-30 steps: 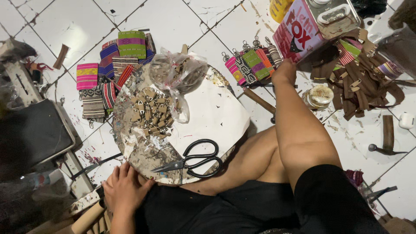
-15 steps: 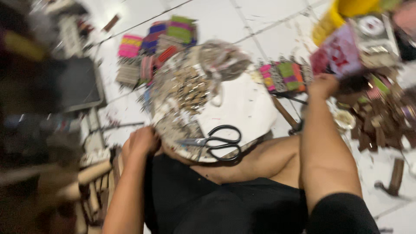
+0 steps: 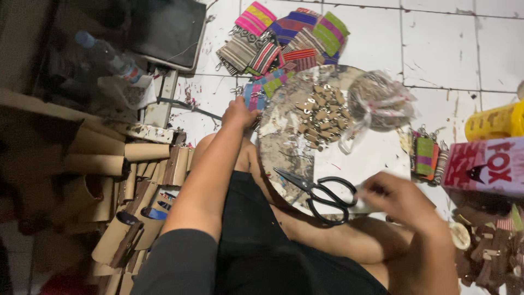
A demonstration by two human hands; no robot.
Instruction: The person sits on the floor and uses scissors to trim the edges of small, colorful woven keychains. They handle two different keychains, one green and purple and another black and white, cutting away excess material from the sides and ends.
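At board edge | left hand (image 3: 238, 112) reached up | right hand (image 3: 396, 199) now by scissors (image 3: 319, 194)

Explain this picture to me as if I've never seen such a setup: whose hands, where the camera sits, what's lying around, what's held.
There is no machine. A person sits on a tiled floor, and the camera on their head looks down at their own lap and arms. The left hand reaches to a small pile of striped fabric pouches at the edge of a round board resting on the legs. The right hand, blurred, is beside black scissors lying on that board; whether it grips anything is unclear. Also on the board: small brown tags and a clear plastic bag. Cardboard tubes lie on the left.
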